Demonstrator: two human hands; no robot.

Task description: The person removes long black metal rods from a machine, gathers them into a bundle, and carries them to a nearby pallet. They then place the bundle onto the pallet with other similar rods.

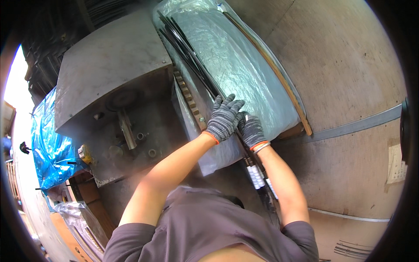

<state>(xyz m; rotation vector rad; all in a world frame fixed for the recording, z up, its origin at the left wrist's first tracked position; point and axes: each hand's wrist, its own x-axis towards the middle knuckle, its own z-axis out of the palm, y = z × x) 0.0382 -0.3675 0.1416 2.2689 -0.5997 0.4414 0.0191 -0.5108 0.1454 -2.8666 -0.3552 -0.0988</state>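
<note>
A bundle of long, thin black rods point(188, 51) lies slantwise over a pile wrapped in clear plastic sheeting point(257, 78). Both my hands wear grey knitted gloves with orange cuffs. My left hand point(224, 118) rests over the rods with its fingers stretched out and a little apart. Close beside it, my right hand point(252, 130) is closed around the rods, its fingertips partly hidden. Below my hands the rods run back toward my body, where white wrapping point(255, 177) surrounds part of the bundle.
On the left stands a large grey metal machine point(115, 56) with a dark recess. A toothed strip point(188, 97) runs beside the plastic. One wooden strip point(270, 63) lies along the pile's right side. Blue sheeting point(52, 144) hangs at far left; a wooden panel point(345, 65) is at right.
</note>
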